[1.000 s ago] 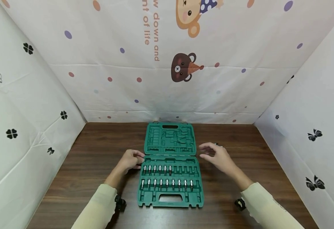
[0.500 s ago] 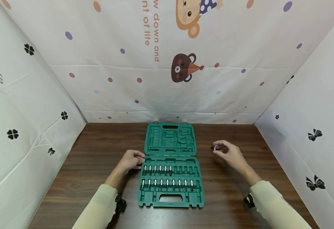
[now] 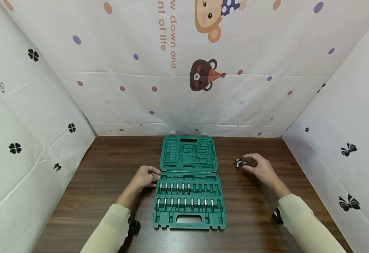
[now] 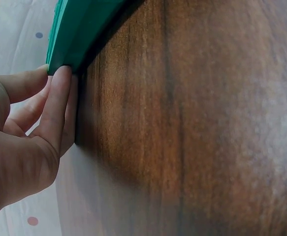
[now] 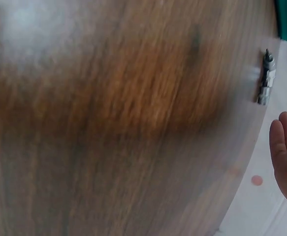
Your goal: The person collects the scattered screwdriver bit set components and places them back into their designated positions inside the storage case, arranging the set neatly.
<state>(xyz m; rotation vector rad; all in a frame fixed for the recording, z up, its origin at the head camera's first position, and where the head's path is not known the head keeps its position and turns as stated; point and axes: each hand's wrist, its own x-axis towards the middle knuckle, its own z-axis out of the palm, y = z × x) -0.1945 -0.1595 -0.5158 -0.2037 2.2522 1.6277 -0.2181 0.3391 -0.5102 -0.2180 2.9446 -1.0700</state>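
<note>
A green plastic tool case (image 3: 214, 218) lies unfolded on the table, its lid half away from me. Two rows of silver socket bits (image 3: 192, 202) stand in its near half; the right part of the upper row has bare slots. My left hand (image 3: 144, 177) grips the case's left side near the hinge, thumb on top and fingers against the side wall, as the left wrist view shows. Right of the lid, a small cluster of loose socket bits (image 3: 239, 163) lies on the table. My right hand (image 3: 260, 169) hovers beside them, thumb and fingers apart with nothing between.
The brown wood-grain table (image 3: 108, 211) runs back to a patterned white cloth wall (image 3: 171, 102). Similar cloth walls stand at the left (image 3: 39, 105) and right (image 3: 329, 123). A black wrist camera (image 3: 133, 225) is strapped below the left sleeve.
My right hand has moved right, away from the case, to the loose bits, then drawn back slightly, so more of them shows. My left hand and the case have stayed in place.
</note>
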